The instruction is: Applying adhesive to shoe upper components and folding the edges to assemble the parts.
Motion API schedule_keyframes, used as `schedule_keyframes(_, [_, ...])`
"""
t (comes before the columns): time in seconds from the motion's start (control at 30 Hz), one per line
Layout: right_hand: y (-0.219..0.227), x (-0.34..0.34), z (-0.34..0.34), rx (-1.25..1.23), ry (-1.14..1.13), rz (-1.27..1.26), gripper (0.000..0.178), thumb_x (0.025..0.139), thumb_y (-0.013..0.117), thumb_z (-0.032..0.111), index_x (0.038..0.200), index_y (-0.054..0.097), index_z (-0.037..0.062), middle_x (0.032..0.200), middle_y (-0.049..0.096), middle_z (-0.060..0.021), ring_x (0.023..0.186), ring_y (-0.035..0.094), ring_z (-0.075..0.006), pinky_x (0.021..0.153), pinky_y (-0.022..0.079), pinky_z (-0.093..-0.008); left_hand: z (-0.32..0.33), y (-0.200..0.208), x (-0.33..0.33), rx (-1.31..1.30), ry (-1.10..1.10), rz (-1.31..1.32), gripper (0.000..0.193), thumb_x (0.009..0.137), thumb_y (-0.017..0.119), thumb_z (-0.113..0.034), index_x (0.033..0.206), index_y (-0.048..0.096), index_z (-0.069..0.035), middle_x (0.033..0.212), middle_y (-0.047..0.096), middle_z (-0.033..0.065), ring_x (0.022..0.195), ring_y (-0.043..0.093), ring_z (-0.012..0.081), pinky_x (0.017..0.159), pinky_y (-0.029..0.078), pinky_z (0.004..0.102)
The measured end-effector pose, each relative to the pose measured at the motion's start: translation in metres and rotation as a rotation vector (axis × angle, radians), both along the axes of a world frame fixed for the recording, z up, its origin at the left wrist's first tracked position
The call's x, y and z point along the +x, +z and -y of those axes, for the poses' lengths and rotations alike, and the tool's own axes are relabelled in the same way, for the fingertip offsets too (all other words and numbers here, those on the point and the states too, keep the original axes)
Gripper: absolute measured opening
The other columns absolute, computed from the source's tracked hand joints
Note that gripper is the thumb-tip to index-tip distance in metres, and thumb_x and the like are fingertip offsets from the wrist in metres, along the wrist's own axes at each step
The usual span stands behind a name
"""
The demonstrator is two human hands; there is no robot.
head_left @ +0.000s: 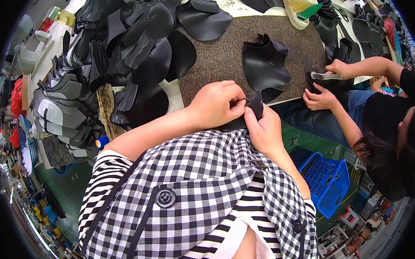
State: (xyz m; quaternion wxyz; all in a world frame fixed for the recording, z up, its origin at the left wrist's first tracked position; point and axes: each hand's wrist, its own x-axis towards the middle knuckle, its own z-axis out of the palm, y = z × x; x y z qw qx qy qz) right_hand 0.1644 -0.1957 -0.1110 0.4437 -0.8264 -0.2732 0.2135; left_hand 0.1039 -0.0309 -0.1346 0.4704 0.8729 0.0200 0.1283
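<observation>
Close to my body, at the near edge of the brown mat (208,46), both hands grip a black leather piece (256,108). My left hand (219,103) is closed, thumb and fingers pinching the edge of it. On its other side, my right hand (267,129) holds the leather with the thumb pressed on top. Part of the piece is hidden behind my fingers and shirt. Just beyond my hands, a curved black leather piece (262,64) with a small cross mark lies on the mat.
Heaped black leather pieces (153,53) cover the table's left side, beside stacked grey pieces (61,110). A yellowish container with a green-handled tool (310,11) stands at the far right. To my right, a co-worker's hand (339,69) holds a metal-headed tool. A blue basket (328,182) sits below.
</observation>
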Motion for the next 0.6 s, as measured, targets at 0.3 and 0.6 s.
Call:
schedule_keyframes(0.3, [0.024, 0.034, 0.009, 0.226, 0.280, 0.425, 0.060, 0.063, 0.086, 0.014, 0.115, 0.057, 0.0097, 0.125, 0.052, -0.0153, 0.108, 0.059, -0.0306, 0.092, 0.048, -0.0392, -0.047, 0.023, 0.025, -0.014, -0.416, -0.175, 0.012, 0.083, 0.069, -0.011, 0.091, 0.068, -0.002, 0.084, 0.066, 0.0117, 0.080, 0.065, 0.0285, 0.071, 0.051, 0.0376])
schedule_keyframes(0.6, [0.039, 0.051, 0.017, 0.376, 0.237, 0.512, 0.028, 0.064, 0.072, -0.005, 0.089, 0.066, 0.0066, 0.090, 0.071, -0.0103, 0.081, 0.069, -0.0254, 0.071, 0.054, -0.0311, -0.062, 0.071, 0.015, -0.205, -0.548, 0.155, 0.044, 0.076, 0.082, -0.020, 0.113, 0.064, -0.006, 0.110, 0.069, 0.0050, 0.101, 0.065, 0.0199, 0.087, 0.050, 0.0377])
